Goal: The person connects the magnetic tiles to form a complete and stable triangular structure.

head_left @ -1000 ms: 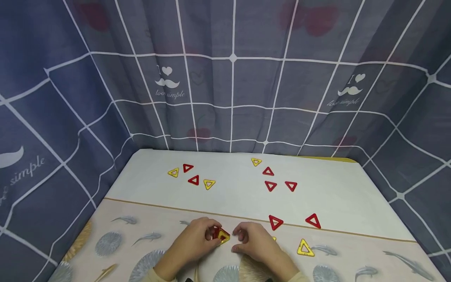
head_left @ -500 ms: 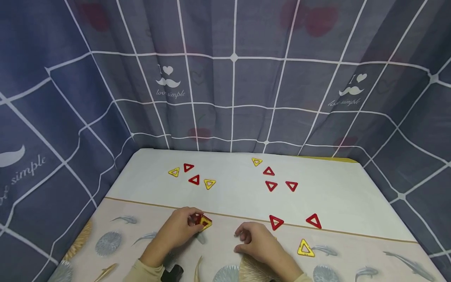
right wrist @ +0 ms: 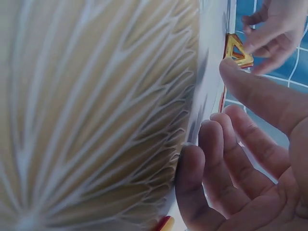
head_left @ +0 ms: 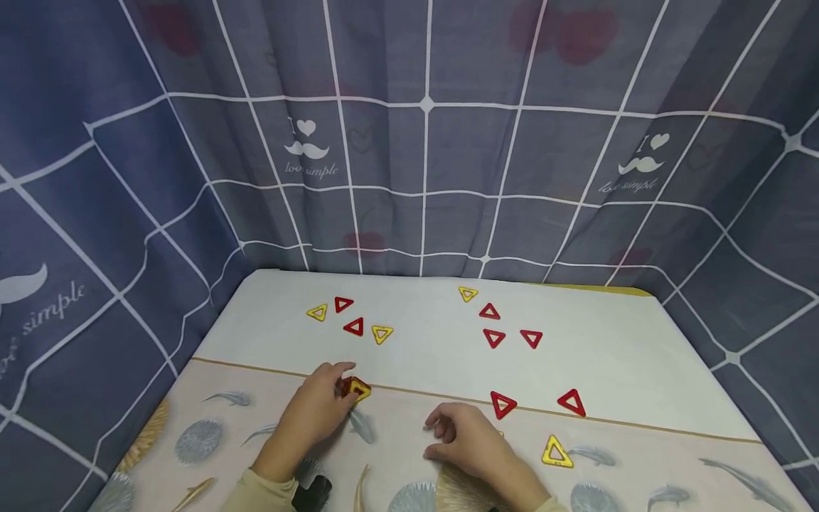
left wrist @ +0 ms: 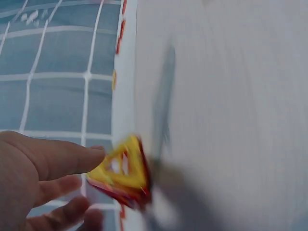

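Note:
A small pyramid (head_left: 359,388) of red and yellow magnetic triangle tiles stands near the brown line, left of centre. My left hand (head_left: 315,402) is right beside it, fingers spread apart. In the left wrist view the thumb lies against or just over the yellow face of the pyramid (left wrist: 126,166), while the other fingers hang away from it. My right hand (head_left: 466,437) rests on the patterned cloth with loosely curled fingers and holds nothing. Just behind it, a yellow tile is mostly hidden. Two red tiles (head_left: 502,405) (head_left: 572,402) and a yellow tile (head_left: 557,452) lie to its right.
Farther back on the white surface (head_left: 422,355), red and yellow tiles lie in two loose groups, one at left (head_left: 353,326) and one at right (head_left: 493,338). A dark checked curtain (head_left: 397,156) encloses the back and sides.
My left hand has carried the pyramid away from the right hand, leftward and farther back, and its fingers have since spread from it. The right hand has stayed in place.

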Demonstrator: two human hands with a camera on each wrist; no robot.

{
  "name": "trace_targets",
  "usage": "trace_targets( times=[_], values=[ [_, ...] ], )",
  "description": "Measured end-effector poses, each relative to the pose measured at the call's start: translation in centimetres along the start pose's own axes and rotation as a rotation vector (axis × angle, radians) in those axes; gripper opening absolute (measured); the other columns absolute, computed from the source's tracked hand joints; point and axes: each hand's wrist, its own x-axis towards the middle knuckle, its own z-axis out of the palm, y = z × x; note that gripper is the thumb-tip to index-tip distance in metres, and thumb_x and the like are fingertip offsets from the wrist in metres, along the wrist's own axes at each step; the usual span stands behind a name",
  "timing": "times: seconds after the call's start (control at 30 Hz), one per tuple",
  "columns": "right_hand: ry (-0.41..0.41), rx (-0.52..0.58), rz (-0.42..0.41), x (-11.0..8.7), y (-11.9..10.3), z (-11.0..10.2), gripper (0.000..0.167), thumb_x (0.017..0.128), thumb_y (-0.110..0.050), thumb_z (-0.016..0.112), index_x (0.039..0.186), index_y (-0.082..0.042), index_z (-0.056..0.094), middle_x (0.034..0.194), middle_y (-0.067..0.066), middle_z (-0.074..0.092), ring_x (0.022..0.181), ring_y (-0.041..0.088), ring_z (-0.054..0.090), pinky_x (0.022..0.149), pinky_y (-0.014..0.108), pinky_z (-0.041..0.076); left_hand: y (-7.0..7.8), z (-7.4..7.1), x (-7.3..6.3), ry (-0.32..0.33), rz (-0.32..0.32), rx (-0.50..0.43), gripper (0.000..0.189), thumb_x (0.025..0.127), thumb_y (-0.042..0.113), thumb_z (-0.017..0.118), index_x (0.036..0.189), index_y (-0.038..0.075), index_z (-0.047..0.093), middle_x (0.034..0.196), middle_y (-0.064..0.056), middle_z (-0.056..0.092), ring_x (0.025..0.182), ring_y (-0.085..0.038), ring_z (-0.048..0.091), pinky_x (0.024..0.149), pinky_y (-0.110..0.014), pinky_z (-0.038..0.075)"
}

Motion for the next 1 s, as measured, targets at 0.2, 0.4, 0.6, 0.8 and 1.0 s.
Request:
trace_targets(
  times=[0.2, 0.4, 0.6, 0.8, 1.0],
  values=[
    [0.019, -0.012, 0.015, -0.2, 0.1, 0.0, 0.030, 0.073, -0.015, 0.090, 0.096, -0.013, 0.071, 0.077, -0.006, 0.059, 0.066, 0.003, 0.053, 0.063, 0.025, 0.046, 2.8, 0.4, -0.9, 0.044, 0.192, -0.047, 0.033, 0.085, 0.011, 0.078, 0.117, 0.008, 0.069, 0.090, 0.000, 0.057, 0.071, -0.008, 0.051, 0.065, -0.029, 0.048],
    [0.051, 0.000, 0.003, -0.7, 0.3, -0.7, 0.029, 0.075, -0.012, 0.088, 0.098, -0.011, 0.071, 0.080, -0.005, 0.061, 0.067, 0.004, 0.054, 0.062, 0.026, 0.047, 4.8, 1.6, -1.2, -0.106, 0.331, -0.204, 0.017, 0.089, 0.009, 0.075, 0.105, 0.009, 0.072, 0.086, 0.004, 0.060, 0.073, -0.005, 0.054, 0.064, -0.025, 0.048],
    [0.068, -0.021, 0.049, -1.0, 0.6, -1.6, 0.032, 0.076, -0.015, 0.089, 0.103, -0.012, 0.071, 0.083, -0.005, 0.061, 0.070, 0.005, 0.056, 0.063, 0.026, 0.047, 6.7, 2.8, -0.5, -0.269, 0.292, -0.323, 0.021, 0.092, 0.015, 0.073, 0.112, 0.009, 0.071, 0.097, 0.002, 0.066, 0.077, -0.003, 0.058, 0.067, -0.024, 0.050],
    [0.094, -0.037, 0.067, -1.4, 1.1, -2.8, 0.034, 0.075, -0.016, 0.089, 0.103, -0.012, 0.071, 0.084, -0.004, 0.062, 0.071, 0.006, 0.057, 0.064, 0.027, 0.048, 8.4, 3.9, -0.1, -0.353, 0.284, -0.370, 0.018, 0.093, 0.013, 0.070, 0.111, 0.007, 0.070, 0.084, 0.013, 0.063, 0.073, -0.001, 0.057, 0.066, -0.023, 0.048],
    [0.111, -0.029, 0.082, -1.9, 1.8, -4.5, 0.036, 0.076, -0.014, 0.089, 0.106, -0.009, 0.071, 0.087, 0.000, 0.062, 0.074, 0.009, 0.059, 0.064, 0.027, 0.050, 9.5, 5.4, -0.2, -0.385, 0.328, -0.323, 0.015, 0.091, 0.012, 0.072, 0.105, 0.008, 0.071, 0.080, 0.015, 0.062, 0.068, 0.003, 0.055, 0.064, -0.018, 0.048]
  ],
)
